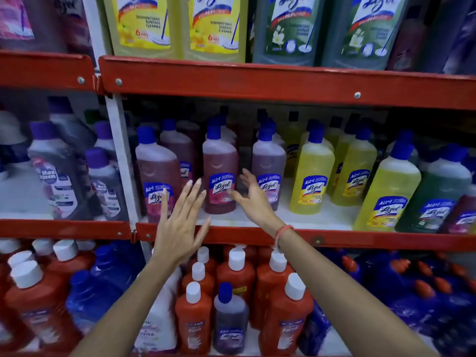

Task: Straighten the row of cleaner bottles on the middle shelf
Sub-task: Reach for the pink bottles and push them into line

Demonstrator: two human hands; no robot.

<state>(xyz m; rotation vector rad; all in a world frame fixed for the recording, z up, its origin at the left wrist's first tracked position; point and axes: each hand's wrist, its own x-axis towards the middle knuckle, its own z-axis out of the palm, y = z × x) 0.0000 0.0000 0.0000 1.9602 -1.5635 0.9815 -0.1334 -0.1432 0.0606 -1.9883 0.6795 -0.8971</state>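
On the middle shelf [322, 217] stands a row of blue-capped cleaner bottles. A dark red bottle [219, 166] stands at the centre, with another red one [155, 171] to its left and a purplish one [269, 163] to its right. Yellow bottles [311, 173] and a green bottle [435, 194] follow further right. My left hand [180, 225] is raised in front of the shelf edge, fingers spread, just left of the centre bottle. My right hand [253, 199] is open beside that bottle's right side, close to it; I cannot tell whether it touches.
The red shelf lip [334, 239] runs across below my hands. A white upright post [121, 155] divides this bay from grey bottles [59, 173] on the left. Large yellow and green bottles [213, 27] stand above. Orange, white-capped bottles [235, 276] and blue packs fill the shelf below.
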